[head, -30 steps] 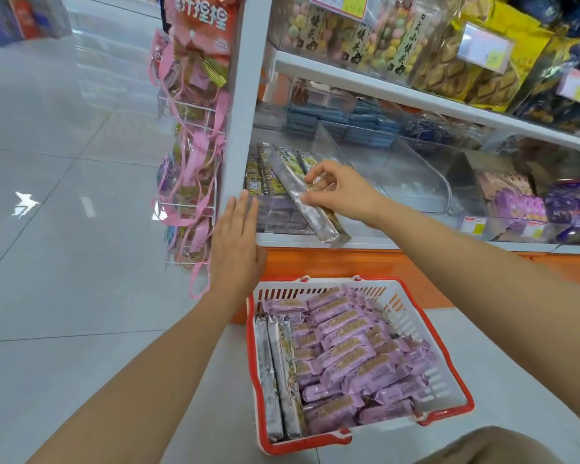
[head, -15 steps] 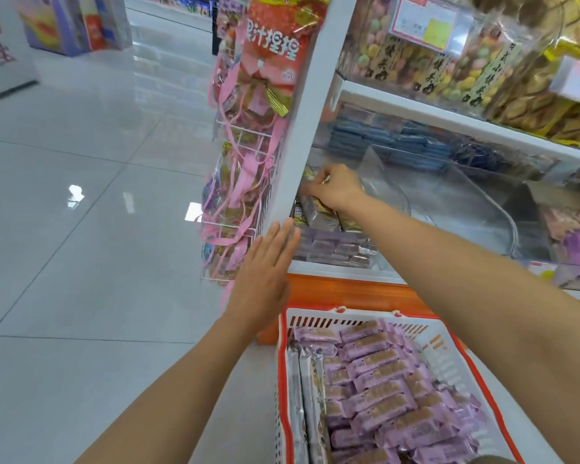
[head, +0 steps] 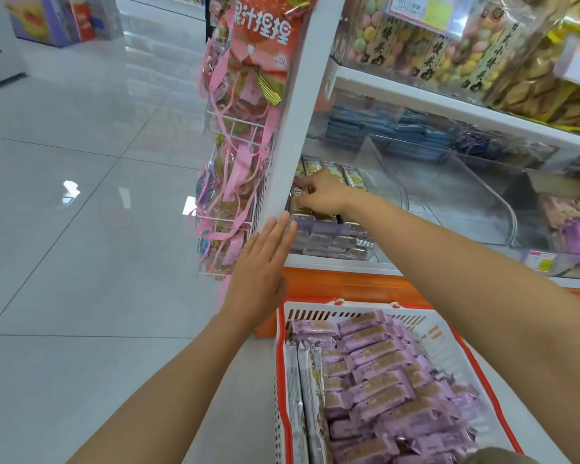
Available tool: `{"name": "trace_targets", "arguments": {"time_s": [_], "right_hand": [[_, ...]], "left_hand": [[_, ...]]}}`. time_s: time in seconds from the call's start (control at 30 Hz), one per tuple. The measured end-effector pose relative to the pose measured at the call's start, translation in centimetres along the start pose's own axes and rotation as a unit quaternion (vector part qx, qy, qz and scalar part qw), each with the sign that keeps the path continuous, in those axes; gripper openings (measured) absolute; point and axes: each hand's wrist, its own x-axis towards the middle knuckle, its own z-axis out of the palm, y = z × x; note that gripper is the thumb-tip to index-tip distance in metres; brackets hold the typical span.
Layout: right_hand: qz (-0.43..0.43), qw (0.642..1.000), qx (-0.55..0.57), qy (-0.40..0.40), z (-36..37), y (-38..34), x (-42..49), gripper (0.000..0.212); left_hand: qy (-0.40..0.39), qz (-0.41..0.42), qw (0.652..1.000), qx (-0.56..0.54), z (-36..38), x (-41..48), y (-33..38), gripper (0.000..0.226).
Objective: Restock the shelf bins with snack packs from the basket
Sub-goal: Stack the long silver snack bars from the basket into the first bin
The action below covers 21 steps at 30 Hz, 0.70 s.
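A pale tiled floor (head: 81, 229) runs off to the left, shiny under the lights. On the right stands the white shelf (head: 449, 105), its upper board loaded with clear bags of coloured snacks (head: 416, 45). A wire rack of pink-ribboned sweets (head: 235, 162) hangs on the outer side of its white post (head: 298, 112).

Down on the floor in front of the shelf sits the basket (head: 315, 301), white-walled with a red rim. It is heaped with purple snack packs (head: 382, 380), and a couple of silver packs (head: 302, 396) lie lengthwise along its left wall.

On the lower shelf board a row of clear bins is lined up. The leftmost bin (head: 382, 169), just behind the post, holds long packs (head: 352, 177) lying front to back over a layer of purple packs (head: 329, 239) at its front.

The person's right hand (head: 322, 195) reaches into that bin near the post, its grip closed down on the long packs, fingers curled over their near ends.

The left hand (head: 262, 272) is held flat with the fingers straight and together, holding nothing. Its fingertips reach the foot of the post, just beside the bin's front; whether they touch it I cannot tell.
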Motion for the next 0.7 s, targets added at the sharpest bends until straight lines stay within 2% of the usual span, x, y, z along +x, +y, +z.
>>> {"name": "trace_targets", "arguments": {"time_s": [0.13,0.2,0.27,0.37,0.47,0.53,0.6,0.7], "right_hand": [[-0.029,0.999,-0.015,0.020,0.6,0.9,0.5,0.061],[-0.049,0.998,0.016,0.031,0.5,1.1,0.1,0.057],[-0.065,0.991,0.070,0.090,0.3,1.2,-0.9,0.047],[-0.090,0.957,0.157,0.225,0.5,1.3,-3.8,0.024],[-0.123,0.928,0.211,0.282,1.9,1.5,-6.9,0.014],[-0.141,0.917,0.233,0.291,3.6,2.1,-8.7,0.014],[-0.147,0.917,0.242,0.283,6.0,3.0,-10.4,0.014],[-0.092,0.942,0.227,0.229,10.8,5.3,-12.2,0.009]], "left_hand": [[-0.009,-0.008,1.000,0.002,-0.3,-0.1,0.2,0.090],[-0.007,-0.009,1.000,0.009,-0.5,-0.1,0.4,0.090],[0.001,-0.012,1.000,0.020,-0.5,-0.1,0.9,0.088],[0.027,-0.020,0.999,0.033,-0.2,-0.4,1.7,0.082],[0.049,-0.017,0.998,0.026,1.0,-1.6,2.6,0.058],[0.038,-0.008,0.999,0.021,2.2,-2.7,3.1,0.048],[0.001,-0.003,1.000,0.018,3.5,-4.0,3.2,0.047],[-0.102,-0.025,0.994,0.010,5.7,-6.6,2.5,0.051]]}}
